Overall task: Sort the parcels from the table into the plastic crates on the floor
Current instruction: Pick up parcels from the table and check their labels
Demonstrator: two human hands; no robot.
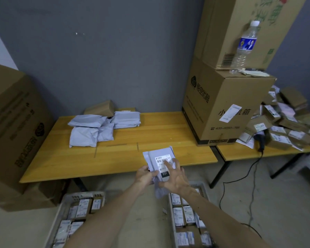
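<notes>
A grey poly-bag parcel [160, 155] with a white shipping label marked 231 is held up just in front of the wooden table's [150, 133] front edge. My left hand [145, 176] grips its lower left side. My right hand [175, 178] lies over the label with its fingers spread, touching the parcel's face. Several more grey bag parcels [100, 129] and a brown box parcel [101, 108] lie at the table's back left. Two plastic crates stand on the floor below, the left crate [61, 212] and the right crate [170, 222], both holding labelled boxes.
A large cardboard box [222, 104] stands on the table's right end, with another box and a water bottle [244, 47] on top. A second table [276, 153] to the right carries a heap of small boxes and a cabled scanner [260, 140]. Tall cartons [13, 122] stand at left.
</notes>
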